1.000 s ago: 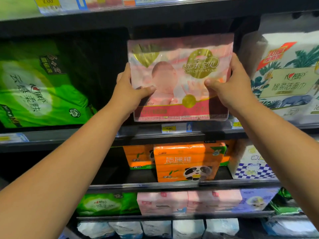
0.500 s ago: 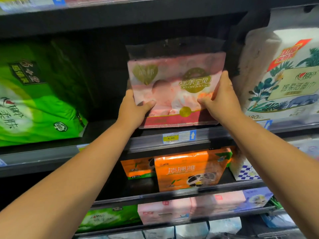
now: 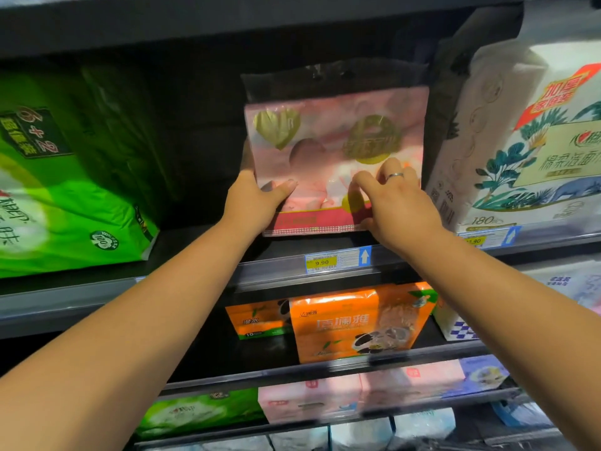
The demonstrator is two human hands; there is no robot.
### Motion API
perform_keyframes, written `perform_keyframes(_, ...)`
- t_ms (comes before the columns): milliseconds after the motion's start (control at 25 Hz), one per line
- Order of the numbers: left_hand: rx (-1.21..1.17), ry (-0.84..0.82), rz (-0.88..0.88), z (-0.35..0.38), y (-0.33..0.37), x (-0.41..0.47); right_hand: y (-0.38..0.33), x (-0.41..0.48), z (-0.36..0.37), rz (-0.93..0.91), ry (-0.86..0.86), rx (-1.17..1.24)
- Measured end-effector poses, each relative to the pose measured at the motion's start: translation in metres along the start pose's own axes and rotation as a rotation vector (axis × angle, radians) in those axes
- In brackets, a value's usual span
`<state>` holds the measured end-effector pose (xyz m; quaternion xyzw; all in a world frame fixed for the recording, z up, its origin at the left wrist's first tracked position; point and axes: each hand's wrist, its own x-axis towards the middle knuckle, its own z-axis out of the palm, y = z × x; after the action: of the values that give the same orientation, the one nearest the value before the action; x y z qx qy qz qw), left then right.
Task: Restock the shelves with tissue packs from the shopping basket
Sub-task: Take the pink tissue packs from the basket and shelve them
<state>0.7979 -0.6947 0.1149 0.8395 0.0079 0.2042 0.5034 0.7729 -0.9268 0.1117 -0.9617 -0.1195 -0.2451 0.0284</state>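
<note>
The shelf [image 3: 195,281] carries a big green pack [image 3: 65,206] at its left end and a tall white pack [image 3: 520,141] at its right end; between them, over the middle of the front edge, the pink tissue pack [image 3: 335,141] stands upright with its bottom edge on the shelf board, apart from the green pack and close beside the white one. A second ago the pink tissue pack was held up in front of the shelf's front rail; now it sits farther in, behind that rail. An orange pack [image 3: 357,323] stands on the shelf below. The left hand [image 3: 253,203] grips the pack's lower left edge as before, thumb across the front, fingers hidden behind. The right hand [image 3: 396,209] has left the right edge, which it clasped earlier; its fingers now lie spread on the lower right of the front face, touching it. A yellow price tag [image 3: 336,262] sits on the front rail just below the pack; a ring [image 3: 394,175] shows on one right finger.
</note>
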Motion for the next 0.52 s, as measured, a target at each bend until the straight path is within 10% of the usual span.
perform_keyframes(520,0.347,-0.148,0.017,0.033,0.020,0.020,0.025,0.044,0.019,0.089,-0.145,-0.134)
